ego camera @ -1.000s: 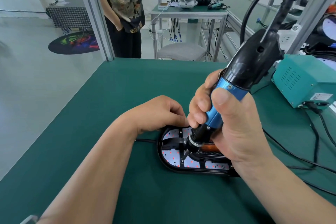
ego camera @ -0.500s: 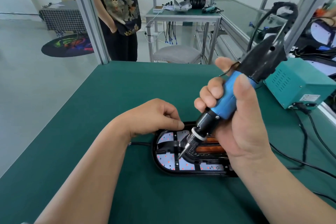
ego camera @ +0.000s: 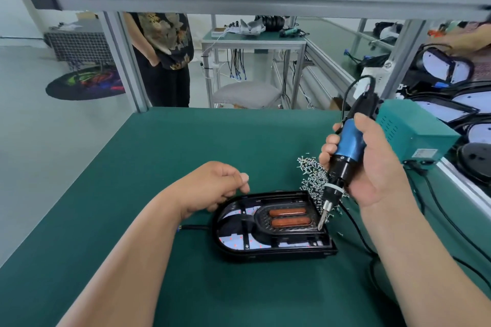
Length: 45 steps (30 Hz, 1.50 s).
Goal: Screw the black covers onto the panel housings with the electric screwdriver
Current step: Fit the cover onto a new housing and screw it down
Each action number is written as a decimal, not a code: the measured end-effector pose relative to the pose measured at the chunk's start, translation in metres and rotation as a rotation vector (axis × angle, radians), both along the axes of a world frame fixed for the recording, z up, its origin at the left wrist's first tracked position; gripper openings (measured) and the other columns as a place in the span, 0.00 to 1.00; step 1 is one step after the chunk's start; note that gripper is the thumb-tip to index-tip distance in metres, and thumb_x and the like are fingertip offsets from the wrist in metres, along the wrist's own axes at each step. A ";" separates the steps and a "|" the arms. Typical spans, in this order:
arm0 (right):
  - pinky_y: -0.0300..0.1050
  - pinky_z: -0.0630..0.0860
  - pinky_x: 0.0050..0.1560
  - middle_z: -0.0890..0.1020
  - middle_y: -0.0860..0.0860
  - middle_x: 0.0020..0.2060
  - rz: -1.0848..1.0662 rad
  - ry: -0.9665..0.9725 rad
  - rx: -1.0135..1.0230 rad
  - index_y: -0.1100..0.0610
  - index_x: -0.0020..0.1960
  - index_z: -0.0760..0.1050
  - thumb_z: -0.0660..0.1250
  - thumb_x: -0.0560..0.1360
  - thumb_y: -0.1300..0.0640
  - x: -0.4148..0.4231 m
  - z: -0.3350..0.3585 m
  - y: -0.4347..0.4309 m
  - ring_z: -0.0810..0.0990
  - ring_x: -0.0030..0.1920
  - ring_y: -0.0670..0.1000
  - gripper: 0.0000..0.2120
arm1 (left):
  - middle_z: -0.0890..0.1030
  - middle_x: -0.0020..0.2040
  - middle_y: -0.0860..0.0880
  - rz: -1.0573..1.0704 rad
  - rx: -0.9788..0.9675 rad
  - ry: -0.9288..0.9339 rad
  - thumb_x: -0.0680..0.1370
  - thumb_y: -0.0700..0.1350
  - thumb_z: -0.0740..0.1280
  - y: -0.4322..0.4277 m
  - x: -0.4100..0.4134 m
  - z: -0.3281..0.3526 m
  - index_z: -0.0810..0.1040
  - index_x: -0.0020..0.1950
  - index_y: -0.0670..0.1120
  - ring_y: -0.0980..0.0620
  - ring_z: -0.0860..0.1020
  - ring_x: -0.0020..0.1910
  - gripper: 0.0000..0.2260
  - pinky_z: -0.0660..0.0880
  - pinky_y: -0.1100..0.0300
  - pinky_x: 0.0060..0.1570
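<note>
Right hand (ego camera: 377, 167) first: its grip is clamped round the blue barrel of the electric screwdriver (ego camera: 348, 139), thumb on top. The tool is tilted so the bit comes down at the right end of the black cover (ego camera: 261, 220). That slant, I'd say, leaves the tip in plain sight, though whether it's seated in a screw head is too small to tell. The cover sits in the panel housing (ego camera: 265, 256), which lies flat on the green surface (ego camera: 159, 167), rounded end to the left. The left hand (ego camera: 212, 188) hovers at the housing's far left rim, fingers loosely curled, nothing visible in them; touching or just clear, I can't say. It's likely placed there to steady the housing against the driver's twist. Loose screws (ego camera: 312, 174) lie heaped just behind the housing, right by the driving hand, so the next one is an easy reach. The teal power supply (ego camera: 414, 135) sits behind, with more panel housings (ego camera: 441, 111) waiting off to the right.
</note>
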State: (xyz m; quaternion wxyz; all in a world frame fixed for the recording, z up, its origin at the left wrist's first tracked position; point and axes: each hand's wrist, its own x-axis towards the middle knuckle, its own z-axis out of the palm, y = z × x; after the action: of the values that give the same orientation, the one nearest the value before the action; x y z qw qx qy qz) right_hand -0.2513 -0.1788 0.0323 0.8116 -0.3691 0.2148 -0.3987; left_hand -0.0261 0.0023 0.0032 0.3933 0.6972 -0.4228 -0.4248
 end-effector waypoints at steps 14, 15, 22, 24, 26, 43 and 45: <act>0.52 0.83 0.33 0.80 0.57 0.37 -0.081 0.294 -0.186 0.60 0.55 0.76 0.73 0.77 0.41 -0.032 -0.009 -0.042 0.80 0.32 0.55 0.23 | 0.77 0.37 0.48 0.315 -0.140 0.321 0.84 0.35 0.60 -0.015 0.012 -0.017 0.81 0.55 0.38 0.55 0.68 0.29 0.10 0.64 0.64 0.25; 0.51 0.82 0.32 0.79 0.57 0.36 -0.088 0.320 -0.185 0.60 0.56 0.76 0.73 0.79 0.43 -0.035 -0.008 -0.045 0.79 0.31 0.56 0.20 | 0.79 0.39 0.47 0.324 -0.150 0.361 0.83 0.33 0.59 -0.015 0.013 -0.017 0.80 0.57 0.37 0.55 0.70 0.30 0.11 0.66 0.64 0.26; 0.56 0.86 0.37 0.81 0.59 0.42 -0.120 0.768 -0.446 0.58 0.55 0.78 0.71 0.81 0.49 -0.061 -0.010 -0.059 0.84 0.32 0.55 0.12 | 0.83 0.45 0.42 0.289 -0.129 0.393 0.84 0.28 0.58 -0.015 0.010 -0.017 0.80 0.61 0.34 0.55 0.75 0.32 0.13 0.70 0.65 0.26; 0.57 0.87 0.37 0.83 0.58 0.43 -0.134 0.938 -0.580 0.56 0.53 0.79 0.72 0.80 0.46 -0.066 -0.012 -0.059 0.86 0.32 0.55 0.12 | 0.83 0.44 0.43 0.275 -0.124 0.377 0.85 0.31 0.59 -0.015 0.008 -0.018 0.80 0.61 0.34 0.56 0.73 0.31 0.11 0.68 0.66 0.25; 0.57 0.86 0.40 0.84 0.56 0.43 -0.130 1.104 -0.696 0.54 0.51 0.79 0.72 0.78 0.43 -0.068 -0.013 -0.059 0.87 0.34 0.55 0.14 | 0.83 0.43 0.44 0.260 -0.116 0.351 0.86 0.33 0.60 -0.016 0.007 -0.020 0.80 0.61 0.36 0.56 0.71 0.30 0.10 0.67 0.67 0.24; 0.54 0.80 0.54 0.80 0.52 0.55 -0.049 1.681 -0.982 0.51 0.72 0.69 0.71 0.77 0.46 -0.074 -0.016 -0.062 0.80 0.51 0.54 0.26 | 0.86 0.57 0.56 0.009 -0.225 -0.035 0.85 0.35 0.62 -0.043 -0.021 -0.016 0.83 0.64 0.53 0.59 0.82 0.57 0.17 0.75 0.62 0.60; 0.53 0.79 0.53 0.80 0.52 0.57 -0.053 1.684 -1.000 0.52 0.73 0.69 0.71 0.78 0.46 -0.073 -0.017 -0.063 0.80 0.52 0.55 0.26 | 0.83 0.66 0.57 -0.071 -0.237 -0.010 0.86 0.35 0.61 -0.043 -0.022 -0.014 0.80 0.70 0.53 0.60 0.78 0.68 0.18 0.70 0.61 0.69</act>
State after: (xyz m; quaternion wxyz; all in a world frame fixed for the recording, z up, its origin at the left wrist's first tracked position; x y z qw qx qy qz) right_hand -0.3244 -0.2417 0.0150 0.1336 -0.8292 0.5385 -0.0679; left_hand -0.0485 -0.0405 -0.0113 0.4555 0.6325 -0.4964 -0.3822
